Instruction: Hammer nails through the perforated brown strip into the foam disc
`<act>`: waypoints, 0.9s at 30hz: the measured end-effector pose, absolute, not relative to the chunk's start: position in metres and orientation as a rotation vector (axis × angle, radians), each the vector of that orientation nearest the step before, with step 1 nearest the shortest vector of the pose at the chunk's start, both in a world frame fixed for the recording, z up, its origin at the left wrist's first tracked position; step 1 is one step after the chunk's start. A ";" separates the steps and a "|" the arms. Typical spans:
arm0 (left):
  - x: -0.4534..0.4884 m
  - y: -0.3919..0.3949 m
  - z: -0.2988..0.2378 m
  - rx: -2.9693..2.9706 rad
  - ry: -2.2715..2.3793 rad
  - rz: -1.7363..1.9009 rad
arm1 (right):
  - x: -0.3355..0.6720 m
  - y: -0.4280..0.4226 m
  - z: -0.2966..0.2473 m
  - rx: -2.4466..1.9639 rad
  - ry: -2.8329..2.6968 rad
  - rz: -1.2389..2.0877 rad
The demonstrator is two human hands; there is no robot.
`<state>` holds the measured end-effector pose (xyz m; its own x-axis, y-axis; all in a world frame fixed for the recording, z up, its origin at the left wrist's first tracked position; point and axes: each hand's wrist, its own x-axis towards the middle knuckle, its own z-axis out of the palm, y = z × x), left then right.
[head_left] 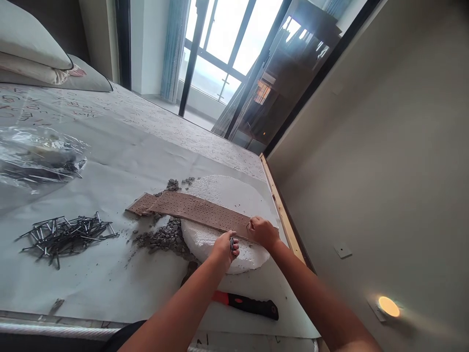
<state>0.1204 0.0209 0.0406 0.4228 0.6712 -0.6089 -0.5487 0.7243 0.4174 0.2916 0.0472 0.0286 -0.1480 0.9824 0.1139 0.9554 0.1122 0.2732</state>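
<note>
My left hand (pixel 225 250) is closed around a few dark nails (pixel 232 243), just over the near edge of a brown perforated strip (pixel 205 209). At the strip's right end, my right hand (pixel 264 232) pinches what looks like a nail against its surface; the fingers mostly hide it. Dotted with many small holes, the strip lies across a round white foam slab (pixel 234 188), and its left end is broken into a separate-looking piece. Below my left hand rests a hammer with a red and black handle (pixel 252 305), partly covered by my forearm.
A pile of loose nails (pixel 69 237) lies at the left, with a clear plastic bag (pixel 40 156) behind it. Grey crumbled rubble (pixel 164 239) sits beside the foam. A wooden edge (pixel 284 210) and a wall (pixel 384 146) border the right side.
</note>
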 end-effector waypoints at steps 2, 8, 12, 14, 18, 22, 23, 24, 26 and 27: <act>0.121 0.021 0.040 0.158 0.856 0.761 | 0.293 0.048 0.036 1.997 2.280 0.449; 0.123 0.023 0.035 0.134 0.825 0.768 | 0.298 0.053 0.068 1.982 2.328 0.481; 0.124 0.023 0.033 0.124 0.861 0.792 | 0.276 0.036 0.071 1.899 2.499 0.416; 0.126 0.023 0.031 0.105 0.857 0.781 | 0.259 0.023 0.067 1.814 2.597 0.344; 0.128 0.021 0.028 0.082 0.800 0.778 | 0.244 0.010 0.062 1.554 2.702 0.183; 0.125 0.022 0.029 0.086 0.797 0.733 | 0.271 0.022 0.060 1.842 2.471 0.262; 0.124 0.022 0.030 0.094 0.809 0.734 | 0.281 0.026 0.058 1.909 2.368 0.283; 0.124 0.022 0.031 0.103 0.821 0.737 | 0.289 0.029 0.054 1.934 2.288 0.298; 0.124 0.023 0.033 0.114 0.844 0.745 | 0.300 0.033 0.045 1.935 2.222 0.305; 0.124 0.022 0.034 0.116 0.849 0.748 | 0.303 0.034 0.041 1.924 2.217 0.308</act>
<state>0.1241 0.0224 0.0338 0.4259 0.6410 -0.6385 -0.5527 0.7431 0.3773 0.3029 0.0344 0.0407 -0.1399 0.9901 -0.0067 0.9507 0.1362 0.2785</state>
